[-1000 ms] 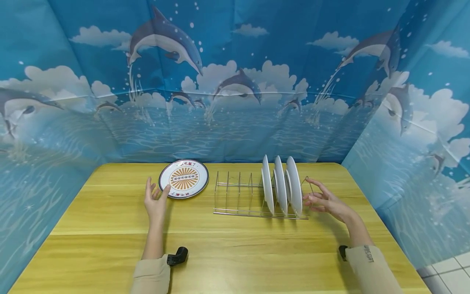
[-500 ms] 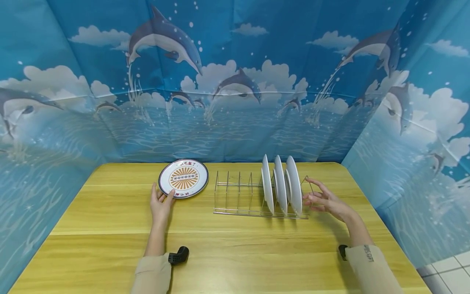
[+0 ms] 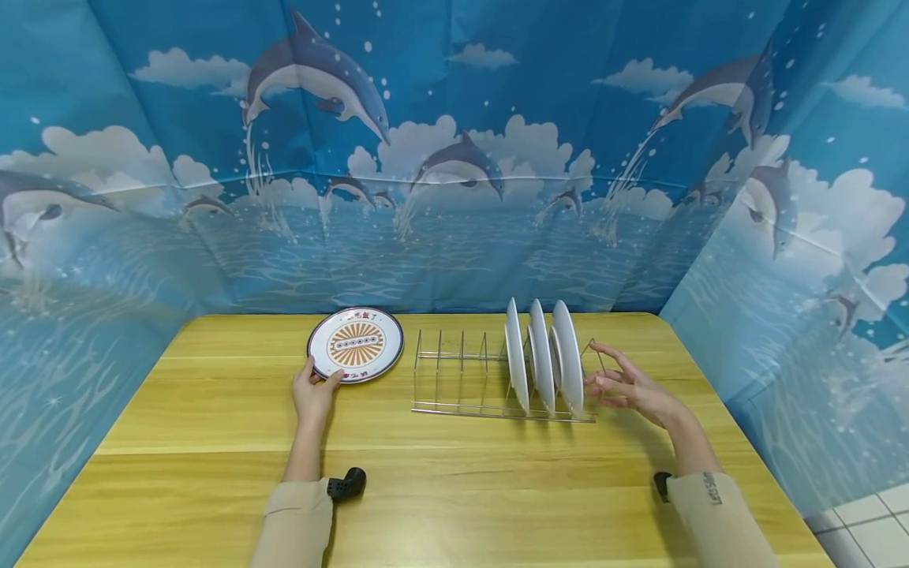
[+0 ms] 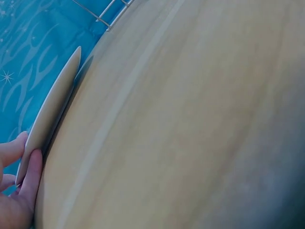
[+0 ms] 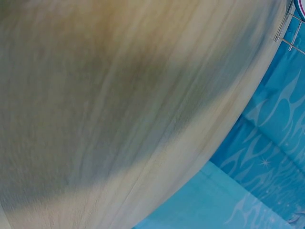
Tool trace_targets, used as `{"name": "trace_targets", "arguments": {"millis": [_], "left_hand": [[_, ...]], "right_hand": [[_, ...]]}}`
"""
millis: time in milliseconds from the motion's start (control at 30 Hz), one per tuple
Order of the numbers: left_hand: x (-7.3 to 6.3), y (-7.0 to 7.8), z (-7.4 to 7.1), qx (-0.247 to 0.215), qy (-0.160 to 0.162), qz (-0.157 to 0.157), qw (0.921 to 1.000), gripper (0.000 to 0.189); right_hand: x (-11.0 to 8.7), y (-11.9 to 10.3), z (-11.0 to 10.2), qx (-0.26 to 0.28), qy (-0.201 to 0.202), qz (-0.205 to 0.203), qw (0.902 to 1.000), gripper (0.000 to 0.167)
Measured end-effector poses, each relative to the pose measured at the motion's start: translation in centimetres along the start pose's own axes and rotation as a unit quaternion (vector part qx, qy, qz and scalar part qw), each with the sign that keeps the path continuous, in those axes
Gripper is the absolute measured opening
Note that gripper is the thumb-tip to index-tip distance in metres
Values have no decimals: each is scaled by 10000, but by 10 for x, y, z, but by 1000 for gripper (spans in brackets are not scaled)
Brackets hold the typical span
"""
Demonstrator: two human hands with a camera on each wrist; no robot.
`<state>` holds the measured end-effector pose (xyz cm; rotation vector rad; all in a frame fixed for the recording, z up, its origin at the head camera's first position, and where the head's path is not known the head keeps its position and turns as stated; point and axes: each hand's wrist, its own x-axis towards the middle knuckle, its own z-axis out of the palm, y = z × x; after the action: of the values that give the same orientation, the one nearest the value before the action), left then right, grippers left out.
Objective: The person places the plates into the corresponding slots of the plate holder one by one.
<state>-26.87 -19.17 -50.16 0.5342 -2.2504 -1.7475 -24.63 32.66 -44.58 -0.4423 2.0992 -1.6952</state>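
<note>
A round white plate (image 3: 383, 347) with a dark rim, an orange sunburst and red characters lies face up left of the wire dish rack (image 3: 461, 410). My left hand (image 3: 312, 398) pinches its near left rim; in the left wrist view the plate (image 4: 52, 107) shows edge-on, with fingers (image 4: 32, 174) on both of its faces. My right hand (image 3: 632, 390) holds the rack's right end, its fingers at the end wire beside the outermost plate. That hand is out of the right wrist view, where only a rack corner (image 5: 286, 36) shows.
Three white plates (image 3: 571, 363) stand upright in the rack's right slots; its left slots hold none. The wooden table (image 3: 497, 497) ends at the back against a blue dolphin curtain (image 3: 454, 237), which also runs along both sides.
My left hand has moved right to the plate, and its fingers have closed on the rim. The right hand, the rack and its plates have stayed in place.
</note>
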Motion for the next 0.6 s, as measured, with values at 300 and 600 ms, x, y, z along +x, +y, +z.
{"name": "trace_targets", "arguments": {"millis": [300,600], "left_hand": [[1,1,-3,-782,-285,-272,9962,73],[-5,11,-9,-1802,-709,-732,9783,77]], "right_hand": [[0,1,0,6,-13,-3,10000,63],[0,1,-1,-39,-14,-47,10000,61]]}}
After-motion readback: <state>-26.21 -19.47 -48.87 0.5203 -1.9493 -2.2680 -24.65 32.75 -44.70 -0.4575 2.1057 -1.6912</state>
